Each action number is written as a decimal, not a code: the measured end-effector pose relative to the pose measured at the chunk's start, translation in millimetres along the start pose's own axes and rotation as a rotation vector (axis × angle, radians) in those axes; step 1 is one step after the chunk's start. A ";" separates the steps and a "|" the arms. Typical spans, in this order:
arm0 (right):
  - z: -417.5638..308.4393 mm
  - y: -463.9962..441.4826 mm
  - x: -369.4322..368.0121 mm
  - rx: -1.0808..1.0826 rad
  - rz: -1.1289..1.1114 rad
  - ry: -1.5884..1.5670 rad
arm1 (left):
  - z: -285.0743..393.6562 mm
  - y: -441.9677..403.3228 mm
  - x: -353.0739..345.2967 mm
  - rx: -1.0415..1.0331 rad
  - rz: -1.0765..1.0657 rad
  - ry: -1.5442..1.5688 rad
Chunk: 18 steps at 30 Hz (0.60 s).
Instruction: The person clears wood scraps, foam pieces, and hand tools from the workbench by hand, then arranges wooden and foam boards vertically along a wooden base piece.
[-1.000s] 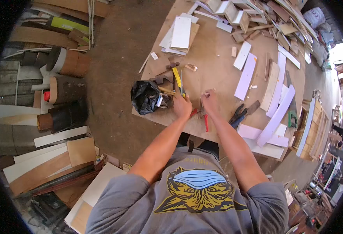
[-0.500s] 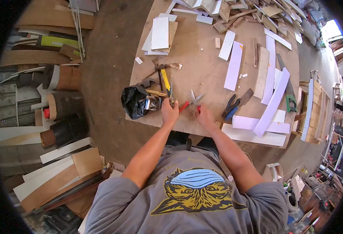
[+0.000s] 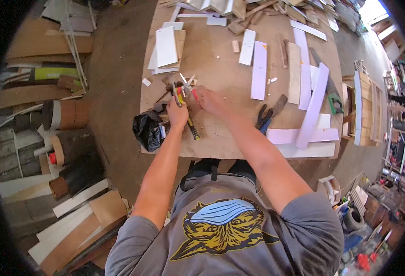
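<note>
My right hand [image 3: 209, 100] is closed on the red handle of a pair of scissors [image 3: 185, 83], whose pale blades point away from me. Close beside it, my left hand [image 3: 178, 112] is closed around a slim dark tool [image 3: 174, 89]; its exact kind is not clear. A hammer's yellow-and-black handle [image 3: 192, 129] extends out from under my left hand toward the table edge, and its head is hard to make out. The black plastic bag [image 3: 147, 131] lies just left of my left wrist. Small wood scraps lie around the scissors.
The plywood table [image 3: 216, 142] carries pale boards [image 3: 259, 71], pliers [image 3: 264, 115], a scraper-like tool [image 3: 279, 105] and a green-handled saw [image 3: 335, 103]. Stacked boards [image 3: 167, 46] stand at its left, with a heap of offcuts [image 3: 244, 11] at the far end. Rolls of material [image 3: 71, 115] line the left.
Both hands have moved forward and left, bringing the scissors near the wood scraps. The hammer's handle now shows nearer the table's front edge. The view has shifted slightly.
</note>
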State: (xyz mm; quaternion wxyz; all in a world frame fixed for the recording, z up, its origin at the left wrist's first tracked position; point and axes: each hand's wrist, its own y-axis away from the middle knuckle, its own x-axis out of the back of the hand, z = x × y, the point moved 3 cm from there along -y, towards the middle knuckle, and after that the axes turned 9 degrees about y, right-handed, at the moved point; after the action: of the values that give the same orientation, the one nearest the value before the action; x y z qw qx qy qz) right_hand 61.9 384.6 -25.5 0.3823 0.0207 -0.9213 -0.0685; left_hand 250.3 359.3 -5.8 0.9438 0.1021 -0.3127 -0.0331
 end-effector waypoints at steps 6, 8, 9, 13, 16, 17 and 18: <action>12.1 93.5 62.4 -0.395 0.047 0.421 | 56.3 46.3 -17.2 -0.417 0.045 -0.269; 28.4 133.0 102.3 -0.664 0.049 0.572 | 48.3 62.4 -56.8 -0.310 -0.312 -0.203; 38.4 154.0 121.1 -0.809 0.107 0.614 | 42.8 74.6 -80.6 -0.249 -0.422 -0.105; 107.5 184.5 108.0 -0.981 0.042 0.592 | 40.1 112.8 -148.5 0.008 -0.712 0.115; 105.4 189.5 104.7 -0.869 0.151 0.538 | 35.8 124.3 -174.7 0.040 -0.765 0.154; 104.5 188.9 106.3 -0.884 0.145 0.476 | 33.2 125.1 -180.8 0.068 -0.759 0.167; 106.2 190.0 109.2 -0.863 0.220 0.356 | 33.1 124.9 -184.9 0.098 -0.754 0.178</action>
State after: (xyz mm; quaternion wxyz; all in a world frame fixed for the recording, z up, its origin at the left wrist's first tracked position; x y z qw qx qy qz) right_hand -87.7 574.5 4.0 0.5130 -0.2259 -0.7257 -0.3991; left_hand 82.0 499.0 -61.1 0.8830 0.2571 -0.1713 -0.3535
